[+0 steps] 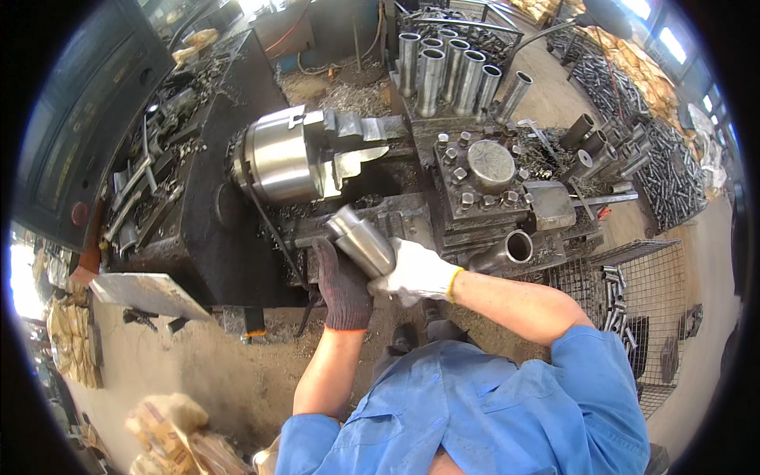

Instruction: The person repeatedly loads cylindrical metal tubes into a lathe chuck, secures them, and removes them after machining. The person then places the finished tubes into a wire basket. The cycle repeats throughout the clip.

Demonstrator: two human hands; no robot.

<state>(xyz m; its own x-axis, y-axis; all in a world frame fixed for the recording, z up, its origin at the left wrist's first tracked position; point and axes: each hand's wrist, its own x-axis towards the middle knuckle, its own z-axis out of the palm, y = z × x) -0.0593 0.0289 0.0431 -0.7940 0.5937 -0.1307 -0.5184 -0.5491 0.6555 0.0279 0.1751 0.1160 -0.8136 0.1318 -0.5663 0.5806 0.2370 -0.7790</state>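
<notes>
Between my hands, in front of the lathe, a shiny stepped metal cylinder (366, 247) is held at a slant, its narrower end toward the chuck. My right hand (416, 273), in a white knit glove with a yellow cuff, is closed around the lower right end. Against the left side of the cylinder rests my left hand (346, 293), in a dark glove with an orange hem, cupped along it; some of its fingers are hidden. Beyond them is the silver lathe chuck (281, 154), its stepped jaws holding no workpiece. The bolted tool post (491, 164) stands to the right.
Several upright metal tubes (430, 83) stand behind the tool post. One thicker tube (518, 247) lies near my right forearm. Wrenches (141, 170) and shavings cover the headstock. A wire basket (649, 309) with metal pieces stands at right; sacks (178, 431) lie at lower left.
</notes>
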